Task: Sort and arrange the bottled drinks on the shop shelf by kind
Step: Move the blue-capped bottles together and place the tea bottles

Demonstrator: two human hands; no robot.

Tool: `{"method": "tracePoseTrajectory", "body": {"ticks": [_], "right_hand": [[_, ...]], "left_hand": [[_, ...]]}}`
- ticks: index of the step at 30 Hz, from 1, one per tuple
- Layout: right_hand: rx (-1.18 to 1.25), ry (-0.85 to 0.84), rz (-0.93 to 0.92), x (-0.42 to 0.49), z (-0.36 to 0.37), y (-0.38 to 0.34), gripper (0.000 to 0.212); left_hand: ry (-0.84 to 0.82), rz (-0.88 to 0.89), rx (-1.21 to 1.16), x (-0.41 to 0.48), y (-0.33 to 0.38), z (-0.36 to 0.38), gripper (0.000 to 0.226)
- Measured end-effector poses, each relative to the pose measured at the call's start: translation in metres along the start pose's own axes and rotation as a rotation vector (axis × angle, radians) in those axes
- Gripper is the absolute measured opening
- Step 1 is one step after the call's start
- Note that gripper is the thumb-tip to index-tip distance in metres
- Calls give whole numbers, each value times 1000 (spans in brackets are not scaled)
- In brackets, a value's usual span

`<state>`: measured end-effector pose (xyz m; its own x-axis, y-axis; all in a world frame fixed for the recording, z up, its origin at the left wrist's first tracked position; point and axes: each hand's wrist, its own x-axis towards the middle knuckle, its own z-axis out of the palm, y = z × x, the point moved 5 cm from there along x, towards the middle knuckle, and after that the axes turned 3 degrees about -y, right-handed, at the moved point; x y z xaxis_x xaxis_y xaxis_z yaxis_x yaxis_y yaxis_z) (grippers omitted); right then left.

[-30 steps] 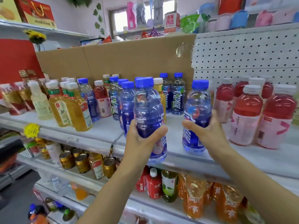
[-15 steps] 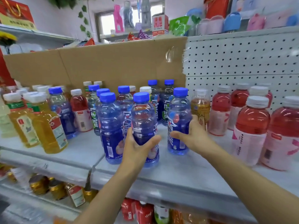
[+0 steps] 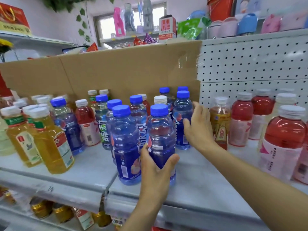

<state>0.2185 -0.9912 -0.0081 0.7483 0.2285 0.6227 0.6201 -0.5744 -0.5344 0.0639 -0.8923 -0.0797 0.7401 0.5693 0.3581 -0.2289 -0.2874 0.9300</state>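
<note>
My left hand (image 3: 156, 165) grips the clear plastic bottle of blue drink with a blue screw cap (image 3: 160, 139) low on its body, thumb wrapped round the right side and fingers round the left. The bottle is upright, its base down at the surface of the pale grey metal shelf (image 3: 208, 172), close to the front lip. A matching blue bottle (image 3: 126, 147) stands just beside it on the left, near the seam between two shelf panels.

To the right of the held bottle there is bare shelf running back under my right forearm, and another bare strip lies front-left, before the tilted-looking yellow drink bottles with white caps (image 3: 50, 144).

My right hand (image 3: 198, 129) is further back, apart from the left, fingers spread and fairly straight, thumb against the side of another blue-capped bottle (image 3: 182, 120); I cannot tell whether it presses. Just beside the back of that hand stands one amber bottle with a gold and red label (image 3: 220, 124).

I count nine blue caps in the cluster. At least four red drink bottles with white caps (image 3: 291, 139) fill the right end. A brown cardboard sheet (image 3: 125, 72) backs the blue group, with white pegboard (image 3: 250, 64) beside it.
</note>
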Motion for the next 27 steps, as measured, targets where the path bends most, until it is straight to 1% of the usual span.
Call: {"method": "tracePoseTrajectory", "body": {"ticks": [1, 2, 3, 6, 7, 8, 9, 11, 13, 17, 21, 23, 27], "right_hand": [[126, 42, -63, 2, -7, -12, 49], [261, 23, -97, 8, -11, -23, 47], [366, -39, -100, 15, -11, -33, 46], [538, -352, 35, 39, 4, -54, 58], [561, -456, 79, 41, 11, -59, 59], [561, -536, 101, 42, 17, -62, 53], [547, -577, 101, 42, 21, -63, 44], [526, -565, 77, 40, 21, -59, 28], [480, -513, 37, 37, 9, -50, 20], [422, -444, -4, 18, -34, -29, 21], [416, -350, 33, -5, -80, -2, 10], [385, -286, 53, -11, -95, 7, 11], [320, -195, 90, -19, -112, 16, 27]], "left_hand": [[0, -4, -1, 1, -1, 0, 69], [2, -8, -6, 1, -2, 0, 70], [1, -6, -12, 1, -2, 0, 71], [-8, -4, -12, 1, -3, 0, 73], [-9, -3, -12, 1, -2, -1, 74], [-6, -4, -14, 1, -2, -1, 73], [-6, -8, -15, 1, -2, -1, 74], [-15, -18, -28, 1, -2, 0, 75], [-37, -32, -41, 2, -3, 1, 78], [-67, -58, -32, 6, -2, 1, 70], [-180, -165, -68, 24, -6, 14, 70], [-191, -213, -56, 42, -14, 25, 65], [-130, -254, 29, 81, -28, 43, 67]]}}
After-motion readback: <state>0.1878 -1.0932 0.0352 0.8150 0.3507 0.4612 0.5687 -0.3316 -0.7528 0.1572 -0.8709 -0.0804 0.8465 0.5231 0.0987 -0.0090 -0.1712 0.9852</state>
